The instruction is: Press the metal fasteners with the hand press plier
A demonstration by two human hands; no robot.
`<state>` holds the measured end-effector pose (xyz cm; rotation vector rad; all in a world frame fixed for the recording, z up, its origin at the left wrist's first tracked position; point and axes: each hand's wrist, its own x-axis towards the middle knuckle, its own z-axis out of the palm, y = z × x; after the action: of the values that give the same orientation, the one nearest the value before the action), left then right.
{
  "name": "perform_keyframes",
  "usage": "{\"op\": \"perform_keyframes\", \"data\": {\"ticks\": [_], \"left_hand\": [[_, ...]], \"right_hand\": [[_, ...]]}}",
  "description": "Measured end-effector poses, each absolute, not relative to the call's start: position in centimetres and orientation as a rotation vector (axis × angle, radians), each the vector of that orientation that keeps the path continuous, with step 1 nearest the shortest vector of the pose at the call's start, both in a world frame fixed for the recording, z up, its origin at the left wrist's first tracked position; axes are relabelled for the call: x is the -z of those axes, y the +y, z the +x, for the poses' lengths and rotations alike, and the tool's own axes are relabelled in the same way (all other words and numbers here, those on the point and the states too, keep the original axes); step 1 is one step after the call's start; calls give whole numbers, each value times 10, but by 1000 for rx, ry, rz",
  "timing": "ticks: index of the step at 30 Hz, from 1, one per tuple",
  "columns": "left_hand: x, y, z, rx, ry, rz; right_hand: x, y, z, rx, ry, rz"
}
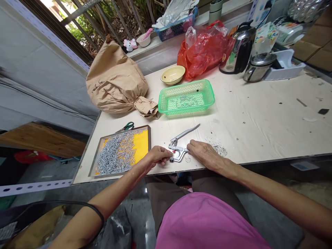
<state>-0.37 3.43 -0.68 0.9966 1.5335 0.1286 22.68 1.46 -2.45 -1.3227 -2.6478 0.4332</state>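
Note:
Silver snap-fastener pliers [178, 153] with a coil spring and a red part in the jaw lie low over the table's front edge. My right hand [203, 152] is closed around one of their handles, while the other handle stands spread apart, pointing up and right. At the jaw end, my left hand [159, 155] has its fingers pinched together; whatever is between them is too small to make out. Left of that hand sits a shallow tray [149, 141] with a yellow bottom, heaped with small silver metal pieces [114, 154].
A green plastic basket [186, 111] holds a few metal pieces. Around it stand a brown paper sack [116, 79], a cream bowl [172, 76] and a red plastic bag [202, 52]. Green-handled scissors [128, 126] lie behind the tray. A kettle [240, 48] and metal pot [258, 67] are at back right.

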Motion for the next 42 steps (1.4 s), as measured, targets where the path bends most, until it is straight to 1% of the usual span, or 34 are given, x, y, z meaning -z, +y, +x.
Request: {"op": "perform_keyframes", "data": {"ticks": [5, 14, 19, 23, 28, 36, 39, 42], "left_hand": [[8, 28, 1, -224, 1590, 916], [0, 30, 6, -42, 1554, 943], [0, 29, 5, -52, 1546, 930], [1, 29, 5, -61, 1544, 932], [-1, 28, 6, -51, 1567, 932], [-2, 23, 7, -67, 1595, 939], [-5, 20, 7, -34, 1657, 1098], [-9, 14, 12, -129, 1808, 1607]], "right_hand": [[32, 15, 228, -379, -2629, -1294], [29, 14, 226, -338, -2674, -1290], [26, 21, 230, -386, -2643, -1317], [21, 38, 239, -363, -2572, -1347], [18, 61, 238, -427, -2685, -1318], [3, 51, 231, -398, -2723, -1380], [-1, 44, 231, -421, -2712, -1385], [0, 40, 231, -422, -2701, -1369]]}}
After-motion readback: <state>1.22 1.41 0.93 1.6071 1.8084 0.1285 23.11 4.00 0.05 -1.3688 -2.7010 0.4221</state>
